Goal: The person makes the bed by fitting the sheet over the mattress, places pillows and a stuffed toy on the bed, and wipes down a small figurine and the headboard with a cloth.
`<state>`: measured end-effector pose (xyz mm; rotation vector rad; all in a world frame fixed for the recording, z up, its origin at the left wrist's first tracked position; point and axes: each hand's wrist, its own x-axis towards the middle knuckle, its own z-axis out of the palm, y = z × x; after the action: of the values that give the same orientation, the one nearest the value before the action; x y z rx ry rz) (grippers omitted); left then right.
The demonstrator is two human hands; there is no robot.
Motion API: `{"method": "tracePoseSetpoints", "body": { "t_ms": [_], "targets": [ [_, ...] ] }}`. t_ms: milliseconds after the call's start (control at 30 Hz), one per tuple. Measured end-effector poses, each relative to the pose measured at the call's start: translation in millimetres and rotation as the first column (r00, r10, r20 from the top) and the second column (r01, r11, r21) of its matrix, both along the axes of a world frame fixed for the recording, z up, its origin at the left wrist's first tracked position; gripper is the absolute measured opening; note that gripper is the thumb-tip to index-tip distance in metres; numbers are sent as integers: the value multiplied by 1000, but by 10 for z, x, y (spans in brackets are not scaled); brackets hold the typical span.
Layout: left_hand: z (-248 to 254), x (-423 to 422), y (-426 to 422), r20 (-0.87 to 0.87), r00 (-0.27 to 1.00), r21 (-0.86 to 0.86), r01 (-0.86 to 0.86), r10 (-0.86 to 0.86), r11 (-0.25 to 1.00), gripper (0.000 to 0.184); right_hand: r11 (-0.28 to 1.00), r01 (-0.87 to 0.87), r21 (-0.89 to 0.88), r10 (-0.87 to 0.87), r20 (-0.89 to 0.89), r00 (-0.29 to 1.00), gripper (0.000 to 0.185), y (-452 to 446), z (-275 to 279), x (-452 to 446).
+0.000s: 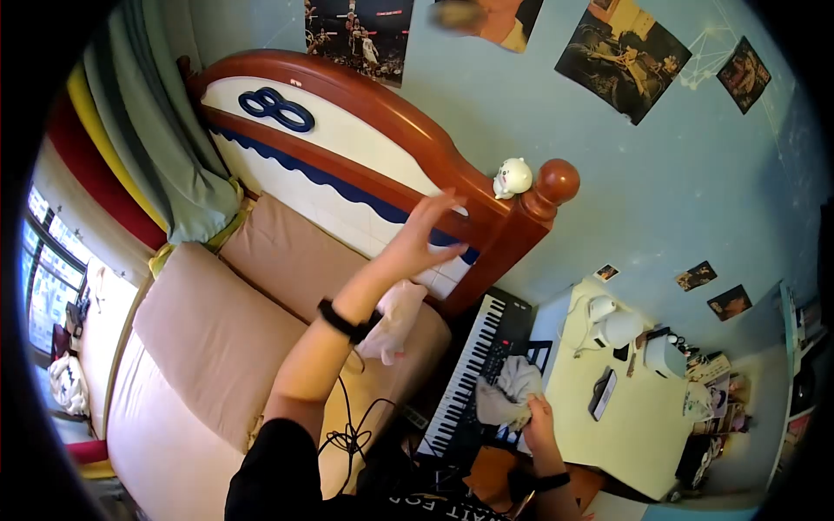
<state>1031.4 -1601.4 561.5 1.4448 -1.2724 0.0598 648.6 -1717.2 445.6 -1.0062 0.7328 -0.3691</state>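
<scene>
My left hand (419,240) is raised in front of the bed's wooden headboard (417,139), fingers spread and holding nothing. A small white figurine (512,177) sits on top of the headboard beside the round post knob (557,181), up and to the right of my left fingertips. Lower right, my right hand (540,424) grips a crumpled grey cloth (511,392). That cloth hangs over the right side of a keyboard piano (476,369), and I cannot tell whether it touches the keys. A black band circles each wrist.
Brown pillows (217,339) and a pale pink plush-like item (395,321) lie on the bed, near a tangled black cable (349,438). At right, a pale desk (569,425) bears a phone (603,394), a white lamp-like object (618,331) and small items. Curtains (161,122) hang at left.
</scene>
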Motion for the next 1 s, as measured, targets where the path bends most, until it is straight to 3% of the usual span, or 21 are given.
{"method": "tracePoseSetpoints", "body": {
  "t_ms": [100,200,267,333,400,467,533,567,633,667,733,800,833,867,967,1000],
  "targets": [
    [340,189,-578,115,991,-33,-70,74,997,72,999,-36,16,35,10,999,34,-1,68,-17],
    [534,324,-959,98,989,100,-125,115,987,74,995,-98,-28,98,13,995,37,-53,163,-166],
    [512,433,-1146,-67,988,200,152,-141,968,68,999,-45,-2,45,70,997,36,-71,189,-282],
    [514,390,-1189,-118,983,242,164,-139,956,62,999,12,31,-16,118,993,34,-70,225,-401],
    [522,383,-1164,-199,980,287,42,17,957,56,996,86,11,-87,108,990,34,-52,248,-501],
    [551,404,-1090,-508,845,-88,144,-169,986,54,998,61,29,-63,66,996,38,-66,157,-634],
    [712,342,-902,-679,552,-401,273,-484,875,57,992,104,71,-109,79,991,39,-37,167,-669],
    [749,274,-822,-680,558,-392,270,-475,880,57,992,98,80,-104,83,991,39,-27,184,-673],
    [773,108,-661,-626,341,-573,409,-702,710,58,995,46,86,-59,155,986,42,-22,221,-659],
    [770,35,-599,-606,309,-593,440,-733,675,60,995,40,91,-54,156,986,42,-18,235,-636],
    [806,-224,-464,-647,354,-543,408,-675,734,73,995,24,94,-37,150,988,46,-33,322,-560],
    [732,-494,-359,-655,457,-444,412,-602,796,75,998,45,37,-51,173,984,48,-56,490,-383],
    [675,-629,-296,-594,645,-284,392,-481,875,74,998,65,-20,-60,197,979,50,-71,587,-283],
    [685,-857,-261,-553,718,-241,348,-422,906,72,985,154,-75,-138,194,971,46,-99,641,-191],
    [559,-1511,-136,-584,762,-127,255,-280,959,73,973,98,-209,15,480,877,52,-117,1046,171],
    [562,-1702,-78,-546,810,-66,214,-215,975,74,959,89,-269,53,480,876,55,-89,1140,272]
  ]
}}
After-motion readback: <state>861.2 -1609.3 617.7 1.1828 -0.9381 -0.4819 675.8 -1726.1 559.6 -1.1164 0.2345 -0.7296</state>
